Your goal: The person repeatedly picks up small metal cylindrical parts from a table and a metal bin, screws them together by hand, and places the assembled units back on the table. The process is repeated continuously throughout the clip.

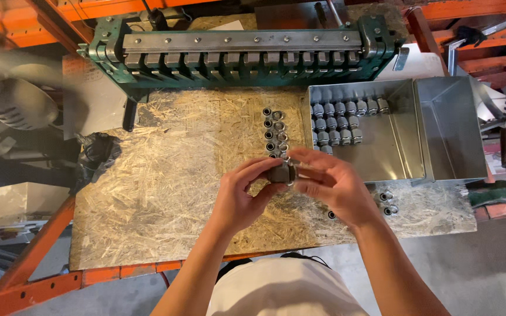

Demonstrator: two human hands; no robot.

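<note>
Both of my hands meet over the middle of a chipboard bench (165,193). My left hand (241,196) and my right hand (332,184) together pinch a small grey metal fitting (280,173) between their fingertips. Just beyond them, two short rows of small metal nuts (274,130) lie on the board. A metal tray (390,146) to the right holds rows of grey fittings (338,120) in its far left corner.
A green metal jig with a steel bar and a row of teeth (241,55) spans the back of the bench. An open metal box (449,126) adjoins the tray. Loose fittings (386,202) lie right of my wrist. A blurred power tool (16,102) sits at left. Orange racking frames the bench.
</note>
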